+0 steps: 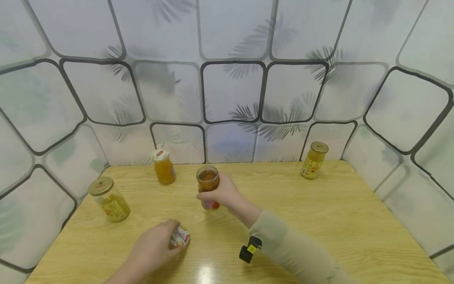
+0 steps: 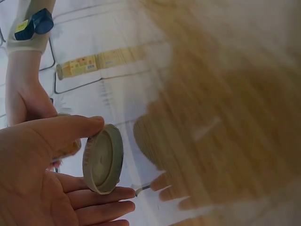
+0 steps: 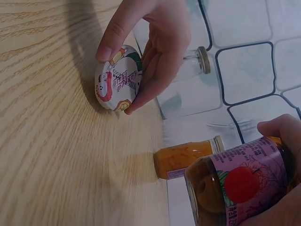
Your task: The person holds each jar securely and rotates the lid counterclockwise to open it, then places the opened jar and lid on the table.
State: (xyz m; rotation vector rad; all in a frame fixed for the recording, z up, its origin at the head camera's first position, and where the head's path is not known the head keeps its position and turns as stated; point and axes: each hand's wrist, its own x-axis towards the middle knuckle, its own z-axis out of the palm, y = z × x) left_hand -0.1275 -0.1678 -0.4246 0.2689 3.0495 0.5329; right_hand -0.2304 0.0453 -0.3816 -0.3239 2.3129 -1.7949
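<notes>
My left hand (image 1: 152, 244) pinches a white printed jar lid (image 1: 180, 236) by its rim, thumb on one side and fingertips on the other. The lid's hollow underside (image 2: 101, 160) shows in the left wrist view, standing on edge just off the table. Farther forward, my right hand (image 1: 224, 192) grips a glass jar (image 1: 208, 180) around its side. That jar is lidless, holds dark amber contents, and carries a purple label with a red fruit (image 3: 242, 184). Whether its base touches the table cannot be told.
A gold-lidded jar with yellow contents (image 1: 115, 206) stands at left. Behind it, toward the wall, is a white-lidded jar of orange contents (image 1: 164, 171). Another gold-lidded yellow jar (image 1: 313, 162) stands at the far right. A patterned wall (image 1: 232, 92) borders the wooden table (image 1: 319, 221).
</notes>
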